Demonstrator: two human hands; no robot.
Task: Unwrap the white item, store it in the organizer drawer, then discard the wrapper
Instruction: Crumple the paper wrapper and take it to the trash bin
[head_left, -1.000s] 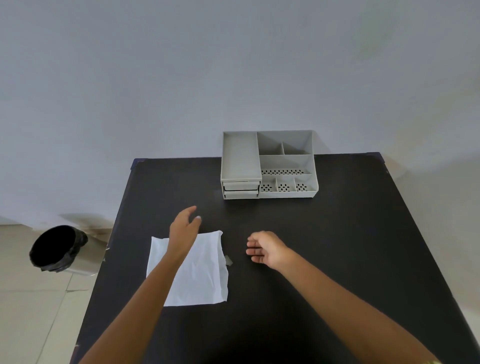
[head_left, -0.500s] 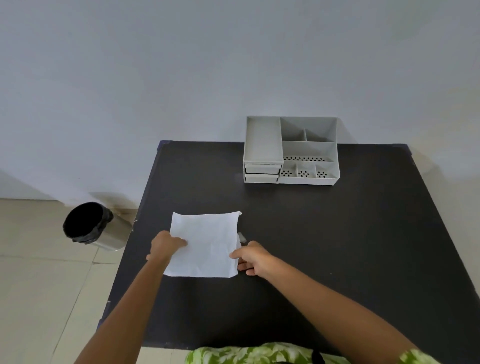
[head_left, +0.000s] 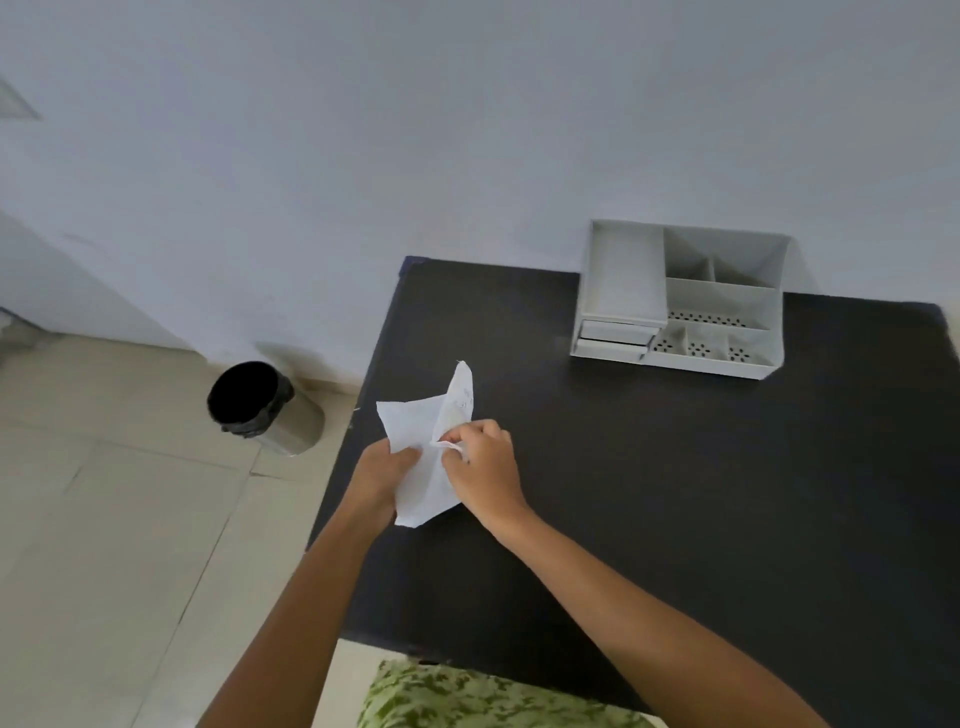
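Observation:
A white paper wrapper (head_left: 426, 457) is lifted off the black table (head_left: 675, 493) near its left edge, folded and creased upward. My left hand (head_left: 382, 475) grips its left side. My right hand (head_left: 483, 465) pinches its right side, fingers curled into the fold. The grey organizer (head_left: 680, 296) stands at the table's far edge against the wall, with two small drawers (head_left: 615, 340) shut at its lower left. The white item itself is not visible; a small grey object seen earlier beside the paper is hidden.
A metal bin (head_left: 265, 408) with a black liner stands on the tiled floor left of the table, mouth tilted toward me. A pale wall rises behind. My green patterned clothing (head_left: 467, 696) shows at the bottom.
Both hands went from resting near the flat sheet to gripping its sides and lifting it, folding it together. The view has swung left, bringing the bin closer to the middle.

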